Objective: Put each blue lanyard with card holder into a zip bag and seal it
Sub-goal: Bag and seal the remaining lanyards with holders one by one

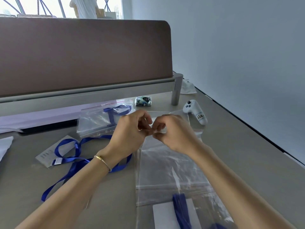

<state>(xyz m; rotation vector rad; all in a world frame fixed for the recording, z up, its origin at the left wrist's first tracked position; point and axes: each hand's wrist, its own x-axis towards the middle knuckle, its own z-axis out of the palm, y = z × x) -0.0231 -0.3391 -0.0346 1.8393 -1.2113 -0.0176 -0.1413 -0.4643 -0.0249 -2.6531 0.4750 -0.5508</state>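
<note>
My left hand (132, 129) and my right hand (171, 133) meet at the middle of the desk, fingertips pinching the top edge of a clear zip bag (166, 166) that lies flat toward me. A loose blue lanyard (74, 157) with its card holder (47, 156) lies on the desk to the left, partly under my left forearm. At the bottom edge, a packed zip bag (186, 210) holds a blue lanyard and a white card. Behind my hands lies a stack of zip bags (99, 119) with a blue lanyard inside the top one.
A white game controller (195, 111) lies at the right rear of the grey desk (239, 146). A small dark packet (143, 101) sits under the brown partition (82, 55). Crumpled white paper (187, 87) lies by the wall. A person stands far behind the partition.
</note>
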